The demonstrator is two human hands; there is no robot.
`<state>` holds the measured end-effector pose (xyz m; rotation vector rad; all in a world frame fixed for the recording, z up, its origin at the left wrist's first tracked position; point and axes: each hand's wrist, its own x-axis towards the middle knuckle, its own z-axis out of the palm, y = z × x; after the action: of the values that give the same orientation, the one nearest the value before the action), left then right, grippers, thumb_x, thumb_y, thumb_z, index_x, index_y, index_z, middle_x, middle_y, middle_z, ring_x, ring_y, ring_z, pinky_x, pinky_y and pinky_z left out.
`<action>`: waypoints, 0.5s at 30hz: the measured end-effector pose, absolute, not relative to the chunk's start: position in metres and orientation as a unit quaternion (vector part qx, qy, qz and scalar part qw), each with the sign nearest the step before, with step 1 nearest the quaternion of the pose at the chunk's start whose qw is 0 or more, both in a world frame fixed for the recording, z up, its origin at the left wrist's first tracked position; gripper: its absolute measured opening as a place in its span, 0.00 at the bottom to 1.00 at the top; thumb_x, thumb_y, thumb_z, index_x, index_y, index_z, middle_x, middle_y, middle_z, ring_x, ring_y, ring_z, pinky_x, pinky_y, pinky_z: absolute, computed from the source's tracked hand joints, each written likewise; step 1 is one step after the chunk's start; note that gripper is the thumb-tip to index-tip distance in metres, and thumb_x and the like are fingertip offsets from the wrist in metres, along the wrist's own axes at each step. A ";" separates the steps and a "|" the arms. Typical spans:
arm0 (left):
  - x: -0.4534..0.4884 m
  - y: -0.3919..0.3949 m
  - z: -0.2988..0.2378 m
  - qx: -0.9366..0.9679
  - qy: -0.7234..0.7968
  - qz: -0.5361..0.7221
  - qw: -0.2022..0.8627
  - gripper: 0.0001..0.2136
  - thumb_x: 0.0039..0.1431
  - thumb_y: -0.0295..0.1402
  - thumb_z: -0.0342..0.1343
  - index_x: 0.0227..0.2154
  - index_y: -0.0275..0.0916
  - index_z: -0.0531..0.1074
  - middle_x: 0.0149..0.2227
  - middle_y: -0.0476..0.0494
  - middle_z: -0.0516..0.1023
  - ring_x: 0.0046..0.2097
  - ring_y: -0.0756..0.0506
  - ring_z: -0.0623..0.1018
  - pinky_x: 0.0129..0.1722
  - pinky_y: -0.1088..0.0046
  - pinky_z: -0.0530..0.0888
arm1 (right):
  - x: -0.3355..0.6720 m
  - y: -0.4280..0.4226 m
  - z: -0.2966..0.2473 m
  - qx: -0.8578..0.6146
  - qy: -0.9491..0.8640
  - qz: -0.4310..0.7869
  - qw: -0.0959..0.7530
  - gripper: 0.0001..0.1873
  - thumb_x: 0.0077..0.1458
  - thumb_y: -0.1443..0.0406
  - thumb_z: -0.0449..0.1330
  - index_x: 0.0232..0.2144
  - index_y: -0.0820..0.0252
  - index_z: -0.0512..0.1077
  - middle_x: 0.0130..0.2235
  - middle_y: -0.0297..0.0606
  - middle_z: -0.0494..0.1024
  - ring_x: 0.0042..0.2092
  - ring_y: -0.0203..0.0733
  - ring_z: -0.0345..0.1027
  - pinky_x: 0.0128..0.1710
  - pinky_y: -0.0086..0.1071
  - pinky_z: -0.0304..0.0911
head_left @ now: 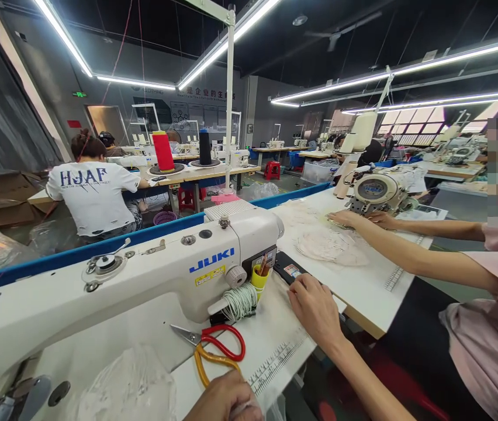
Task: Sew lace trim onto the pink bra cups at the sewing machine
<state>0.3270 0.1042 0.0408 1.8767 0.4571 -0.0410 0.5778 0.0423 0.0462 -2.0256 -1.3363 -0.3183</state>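
A white JUKI sewing machine (pixel 165 263) lies across the table in front of me. My right hand (pixel 314 307) rests knuckles up on the white table top to the machine's right, fingers curled under beside a black control panel (pixel 288 268). At the bottom edge, my left hand (pixel 222 400) is a closed fist near the printed ruler (pixel 275 362); anything in it is hidden. Red-handled scissors (pixel 225 345) and yellow-handled scissors (pixel 209 361) lie between my hands. A yellow cup (pixel 258 278) and a coil of pale cord (pixel 240 301) sit by the machine's end.
Crumpled clear plastic (pixel 130 386) lies under the machine arm. At my right a person in a pink top (pixel 494 327) has both hands (pixel 354 218) at another machine (pixel 378 190) over white lace fabric (pixel 323 242). A person in a white T-shirt (pixel 93 196) sits behind the blue divider (pixel 78 254).
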 end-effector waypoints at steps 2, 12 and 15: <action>0.328 0.103 0.040 0.777 0.206 -0.026 0.594 0.18 0.57 0.46 0.50 0.30 0.35 0.75 0.33 0.44 0.70 0.35 0.47 0.69 0.33 0.77 0.62 | 0.580 0.038 0.050 -0.769 -0.496 -0.084 0.394 0.12 0.59 0.60 0.48 0.24 0.56 0.62 0.30 0.41 0.70 0.32 0.45 0.62 0.33 0.38 0.57; 0.339 0.098 0.019 0.693 0.236 0.018 0.682 0.27 0.49 0.57 0.51 0.32 0.33 0.67 0.26 0.45 0.71 0.28 0.48 0.72 0.27 0.75 0.66 | 0.539 -0.005 0.111 -0.679 -0.402 0.147 0.596 0.20 0.59 0.46 0.45 0.34 0.55 0.59 0.20 0.24 0.54 0.18 0.33 0.49 0.15 0.26 0.50; 0.347 0.087 0.021 0.581 0.238 0.010 0.778 0.31 0.44 0.61 0.52 0.37 0.35 0.60 0.25 0.43 0.73 0.23 0.47 0.73 0.22 0.75 0.66 | 0.511 -0.026 0.130 -0.641 -0.370 0.275 0.613 0.25 0.53 0.41 0.50 0.37 0.55 0.61 0.21 0.25 0.55 0.19 0.32 0.48 0.16 0.25 0.49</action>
<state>0.3468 0.0872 0.0208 1.2566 0.5145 0.0225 0.5112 -0.0257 0.1303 -1.4785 -0.8541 0.6351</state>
